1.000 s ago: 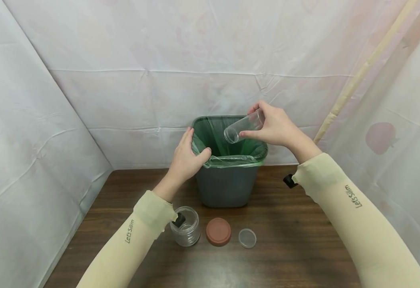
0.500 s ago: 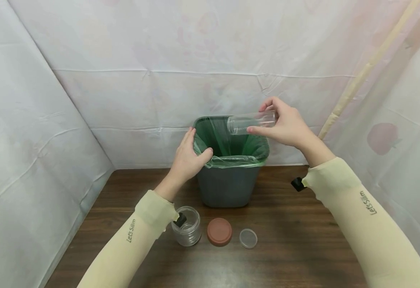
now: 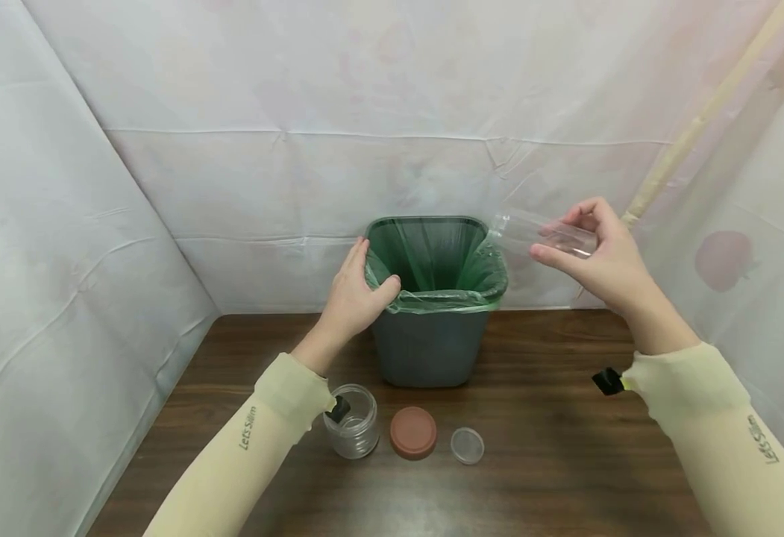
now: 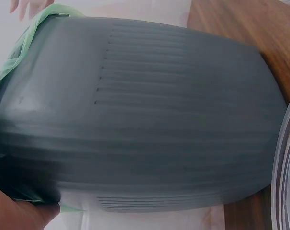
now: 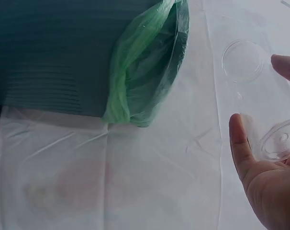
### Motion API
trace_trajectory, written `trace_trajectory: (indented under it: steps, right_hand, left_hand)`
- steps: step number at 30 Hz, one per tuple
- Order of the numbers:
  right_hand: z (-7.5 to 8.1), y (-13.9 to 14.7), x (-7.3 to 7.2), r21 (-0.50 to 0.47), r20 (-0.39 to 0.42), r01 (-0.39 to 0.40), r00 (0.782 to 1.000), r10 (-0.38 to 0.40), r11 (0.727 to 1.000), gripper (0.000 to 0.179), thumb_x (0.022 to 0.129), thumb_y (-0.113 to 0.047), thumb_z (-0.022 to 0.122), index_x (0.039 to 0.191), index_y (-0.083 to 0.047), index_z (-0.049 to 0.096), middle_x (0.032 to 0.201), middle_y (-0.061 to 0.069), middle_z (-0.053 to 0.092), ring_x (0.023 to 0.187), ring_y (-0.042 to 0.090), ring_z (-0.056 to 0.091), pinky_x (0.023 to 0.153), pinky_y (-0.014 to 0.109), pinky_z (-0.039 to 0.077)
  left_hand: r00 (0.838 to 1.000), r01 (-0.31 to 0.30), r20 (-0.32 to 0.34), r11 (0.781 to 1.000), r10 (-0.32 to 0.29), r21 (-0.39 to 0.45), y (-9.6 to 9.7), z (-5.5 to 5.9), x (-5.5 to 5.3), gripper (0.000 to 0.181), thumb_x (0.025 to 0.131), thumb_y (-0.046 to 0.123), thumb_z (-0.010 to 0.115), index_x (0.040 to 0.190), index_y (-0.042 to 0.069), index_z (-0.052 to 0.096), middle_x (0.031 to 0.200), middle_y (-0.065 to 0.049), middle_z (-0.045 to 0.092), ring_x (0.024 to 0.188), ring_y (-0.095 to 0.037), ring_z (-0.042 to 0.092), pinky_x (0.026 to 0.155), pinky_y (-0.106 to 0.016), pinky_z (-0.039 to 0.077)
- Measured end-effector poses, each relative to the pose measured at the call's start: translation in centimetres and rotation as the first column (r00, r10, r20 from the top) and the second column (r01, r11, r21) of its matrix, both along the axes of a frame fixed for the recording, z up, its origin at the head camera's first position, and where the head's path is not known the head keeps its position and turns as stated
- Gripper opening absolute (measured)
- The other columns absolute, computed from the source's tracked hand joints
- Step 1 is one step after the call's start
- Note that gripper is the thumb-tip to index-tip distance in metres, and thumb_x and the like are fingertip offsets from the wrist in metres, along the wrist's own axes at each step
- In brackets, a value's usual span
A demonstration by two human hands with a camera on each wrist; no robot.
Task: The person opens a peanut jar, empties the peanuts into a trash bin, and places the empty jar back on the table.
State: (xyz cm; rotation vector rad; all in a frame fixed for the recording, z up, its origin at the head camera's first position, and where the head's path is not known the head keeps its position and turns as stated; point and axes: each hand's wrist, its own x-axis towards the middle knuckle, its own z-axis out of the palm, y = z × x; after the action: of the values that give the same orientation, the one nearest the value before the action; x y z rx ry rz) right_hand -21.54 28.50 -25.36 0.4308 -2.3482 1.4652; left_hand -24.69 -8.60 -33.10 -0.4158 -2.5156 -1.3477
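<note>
A dark grey trash bin [image 3: 430, 349] stands on the wooden table, lined with a green plastic bag [image 3: 441, 300] folded over its rim. My left hand [image 3: 353, 292] grips the bin at its left rim corner, the thumb over the bag's front edge. In my right hand [image 3: 609, 253], to the right of the bin, a tall clear plastic jar [image 3: 522, 231] lies nearly sideways between thumb and fingers. Its mouth points left, close to the bin's right rim. In the right wrist view the clear jar [image 5: 262, 98] looks see-through, with no contents showing.
In front of the bin stands a wide clear jar [image 3: 356, 441], partly behind the left wrist. A reddish-brown lid [image 3: 413, 432] and a small clear lid [image 3: 467, 445] lie to its right. A white curtain [image 3: 264, 186] hangs behind the table [image 3: 553, 447].
My right hand has carried the clear jar rightward from over the bin's opening to beside it, turning it past level so its mouth tips slightly up. The left hand keeps its place.
</note>
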Motion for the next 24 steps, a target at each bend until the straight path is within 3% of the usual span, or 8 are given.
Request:
trace_trajectory:
  steps: [4,9,18,24]
  right_hand:
    - [-1.5,1.2,1.5,-0.038,0.013,0.0,1.0,0.0,0.999,0.051,0.093,-0.003,0.086,0.137,-0.011,0.061,0.128,-0.001,0.07,0.111,0.007,0.073,0.084,0.017,0.06]
    - [-4.3,2.7,3.2,0.017,0.017,0.038,0.999,-0.038,0.999,0.046,0.096,-0.006,0.083,0.139,-0.011,0.07,0.127,-0.014,0.073,0.108,0.007,0.067,0.081,0.013,0.055]
    - [-10.6,4.4,5.3,0.049,0.048,0.0,0.999,-0.003,0.999,0.038,0.1,-0.005,0.077,0.137,-0.006,0.065,0.122,-0.019,0.07,0.111,-0.001,0.064,0.089,0.01,0.05]
    - [-14.6,4.0,6.1,0.037,0.113,-0.056,0.992,0.052,0.998,0.036,0.105,-0.006,0.071,0.138,0.0,0.06,0.124,-0.018,0.07,0.108,0.0,0.066,0.084,0.017,0.055]
  left_hand:
    - [1.0,0.004,0.002,1.0,-0.004,-0.012,-0.3,0.1,0.1,0.095,0.096,0.048,0.06,0.173,0.004,0.025,0.182,-0.013,0.019,0.166,-0.034,0.023,0.127,-0.065,0.028]
    - [1.0,0.005,0.005,1.0,-0.005,-0.023,-0.5,0.3,0.1,0.094,0.097,0.047,0.06,0.173,0.004,0.025,0.182,-0.01,0.018,0.166,-0.034,0.023,0.128,-0.065,0.027]
    - [1.0,0.005,0.009,0.999,-0.005,-0.039,-0.8,0.4,0.1,0.097,0.096,0.051,0.06,0.173,0.004,0.025,0.182,-0.01,0.018,0.166,-0.035,0.022,0.128,-0.065,0.028]
    - [1.0,0.006,0.004,0.999,-0.006,-0.036,-1.0,0.5,0.1,0.096,0.097,0.049,0.061,0.173,0.004,0.025,0.182,-0.013,0.019,0.166,-0.034,0.023,0.127,-0.065,0.029]
